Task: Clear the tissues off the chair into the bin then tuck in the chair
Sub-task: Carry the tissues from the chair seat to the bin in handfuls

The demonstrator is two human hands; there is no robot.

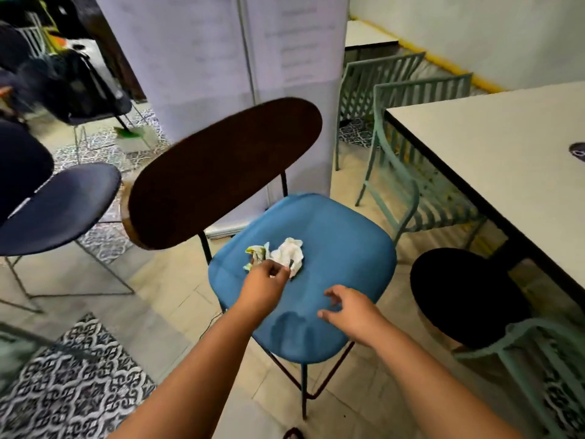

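- While the chair [316, 248] stands pulled out from the counter [506, 160], its blue seat faces up and its dark oval backrest leans off to the left.
- 2 crumpled tissues [278, 253] sit on the seat toward the back-left, a white wad touching a smaller one with greenish marks.
- left hand [264, 280] is down on the tissues, fingers curled in, so its grip looks closed on the near edge of the white wad. Bit blurry, can't say how much it's really got.
- right hand [351, 312] hovers just above the front of the seat, fingers spread and loosely bent, grip open with nothing in it, well apart from the tissues.
- Green slatted metal chairs [408, 185] stand along the counter on the right, and a black round stool [465, 296] sits partly under its edge.
- Another dark blue chair [60, 204] is off to the left, on a floor [177, 280] of pale and patterned tiles.
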